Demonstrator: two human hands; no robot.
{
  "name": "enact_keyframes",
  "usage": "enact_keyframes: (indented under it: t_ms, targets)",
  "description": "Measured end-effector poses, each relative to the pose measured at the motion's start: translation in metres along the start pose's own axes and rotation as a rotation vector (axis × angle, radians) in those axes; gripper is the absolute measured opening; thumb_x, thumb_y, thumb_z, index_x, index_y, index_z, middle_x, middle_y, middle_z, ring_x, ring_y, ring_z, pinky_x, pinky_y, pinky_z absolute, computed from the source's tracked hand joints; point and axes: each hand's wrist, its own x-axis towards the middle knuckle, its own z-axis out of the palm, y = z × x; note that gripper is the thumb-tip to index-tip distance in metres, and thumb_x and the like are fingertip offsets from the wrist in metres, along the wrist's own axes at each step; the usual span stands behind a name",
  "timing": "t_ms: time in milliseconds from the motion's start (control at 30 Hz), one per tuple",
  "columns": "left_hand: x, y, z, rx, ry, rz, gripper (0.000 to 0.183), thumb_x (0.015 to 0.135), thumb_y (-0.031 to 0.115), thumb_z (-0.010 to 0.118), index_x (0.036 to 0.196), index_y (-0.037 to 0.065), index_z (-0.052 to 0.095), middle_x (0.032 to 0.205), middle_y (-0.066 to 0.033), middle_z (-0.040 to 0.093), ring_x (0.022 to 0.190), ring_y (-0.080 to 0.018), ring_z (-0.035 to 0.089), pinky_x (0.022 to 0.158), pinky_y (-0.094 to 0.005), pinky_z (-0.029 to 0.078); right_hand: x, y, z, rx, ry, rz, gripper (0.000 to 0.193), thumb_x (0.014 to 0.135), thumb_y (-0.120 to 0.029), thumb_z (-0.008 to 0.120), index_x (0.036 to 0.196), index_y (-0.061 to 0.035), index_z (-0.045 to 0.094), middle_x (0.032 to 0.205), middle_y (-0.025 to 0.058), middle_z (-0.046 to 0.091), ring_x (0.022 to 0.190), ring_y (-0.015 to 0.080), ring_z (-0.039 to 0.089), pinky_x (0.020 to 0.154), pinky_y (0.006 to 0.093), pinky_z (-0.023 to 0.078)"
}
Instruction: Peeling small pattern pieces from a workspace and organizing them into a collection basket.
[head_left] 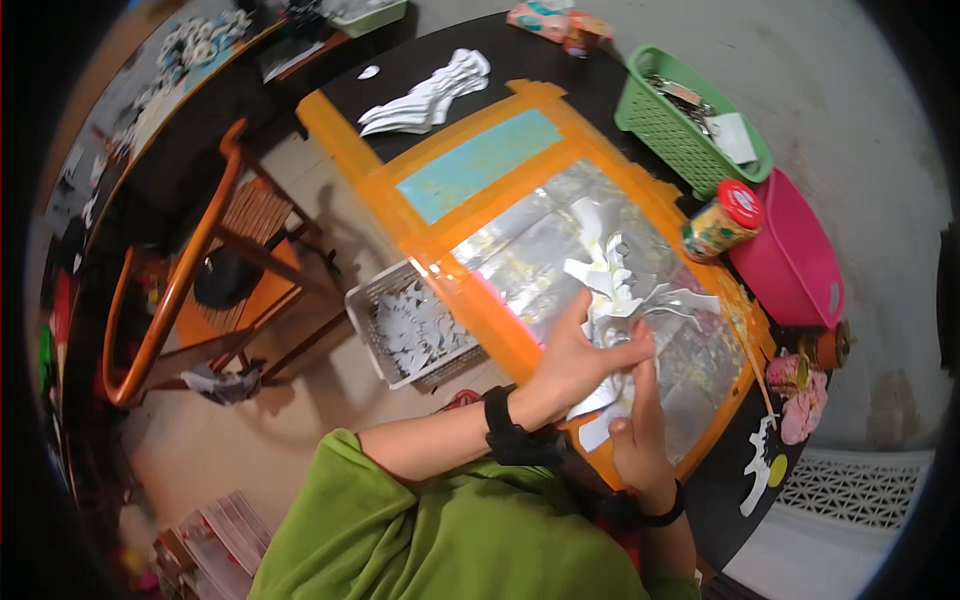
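Note:
Both my hands are at a bundle of white cut-out pieces [612,280] with jagged, branching edges, over the taped work sheet. My left hand [572,362] grips the bundle from the left, its thumb reaching across to my right hand. My right hand [640,435] closes on the pieces from the near right side; some of its fingers are hidden. White flaps stick out beyond my fingers and below my palms. The silvery work sheet [520,235] under them is smeared with yellowish patches and edged with orange tape.
White strips [432,98] lie at the table's far left. On the right stand a green basket [690,140], a red-lidded jar [722,222] and a pink basin [795,255]. A crate [365,320] of white scraps and a wooden chair [235,250] stand left of the table.

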Motion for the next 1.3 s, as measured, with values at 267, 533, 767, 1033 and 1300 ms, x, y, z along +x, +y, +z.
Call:
enact_keyframes:
  t_ms: [267, 533, 767, 1033, 1300]
  targets:
    - [-0.063, 0.037, -0.073, -0.201, 0.091, -0.069, 0.043, 0.085, 0.002, 0.073, 0.125, 0.001, 0.057, 0.112, -0.0065, 0.067, 0.1, -0.0151, 0.065, 0.087, -0.0314, 0.053, 0.022, -0.058, 0.02, 0.094, -0.209, 0.052, 0.103, 0.093, -0.071, 0.039, 0.15, 0.01, 0.012, 0.156, 0.0247, 0.028, 0.144, 0.0404, 0.025, 0.117, 0.0487, 0.016]
    - [-0.13, 0.009, -0.23, -0.657, 0.478, -0.187, 0.041, 0.09, 0.002, 0.062, 0.13, -0.002, 0.051, 0.12, -0.017, 0.065, 0.106, -0.0291, 0.066, 0.092, -0.0407, 0.056, 0.037, -0.043, 0.057, 0.086, -0.243, -0.109, 0.085, 0.096, -0.054, 0.051, 0.149, 0.0061, 0.024, 0.151, 0.0237, 0.037, 0.144, 0.0403, 0.027, 0.117, 0.0481, 0.019]
    - [-0.109, -0.082, -0.379, -0.651, 0.718, -0.114, 0.033, 0.089, 0.002, 0.061, 0.122, -0.001, 0.055, 0.112, -0.0149, 0.066, 0.1, -0.031, 0.067, 0.094, -0.0457, 0.054, 0.017, -0.022, 0.055, -0.324, -0.144, 0.025, 0.08, 0.096, -0.047, 0.055, 0.149, 0.0057, 0.026, 0.15, 0.0227, 0.038, 0.141, 0.0455, 0.028, 0.115, 0.0505, 0.024]
    - [-0.023, -0.097, -0.43, 0.322, 1.056, 0.366, 0.036, 0.083, -0.002, 0.069, 0.119, -0.001, 0.061, 0.107, -0.0046, 0.07, 0.089, -0.0173, 0.064, 0.082, -0.0296, 0.05, 0.015, -0.019, 0.06, -0.452, -0.157, -0.007, 0.082, 0.091, -0.045, 0.062, 0.148, 0.0047, 0.03, 0.15, 0.0227, 0.038, 0.139, 0.0466, 0.032, 0.112, 0.0498, 0.031]
    - [0.015, -0.247, -0.443, 1.533, 0.153, -0.329, 0.115, 0.055, 0.04, 0.092, 0.147, 0.003, 0.035, 0.149, -0.0272, 0.038, 0.141, -0.0417, 0.033, 0.116, -0.0487, 0.028, 0.015, -0.019, 0.058, -0.49, -0.162, -0.016, 0.084, 0.084, -0.037, 0.072, 0.147, 0.0023, 0.033, 0.15, 0.0208, 0.039, 0.138, 0.0429, 0.036, 0.112, 0.0484, 0.033]
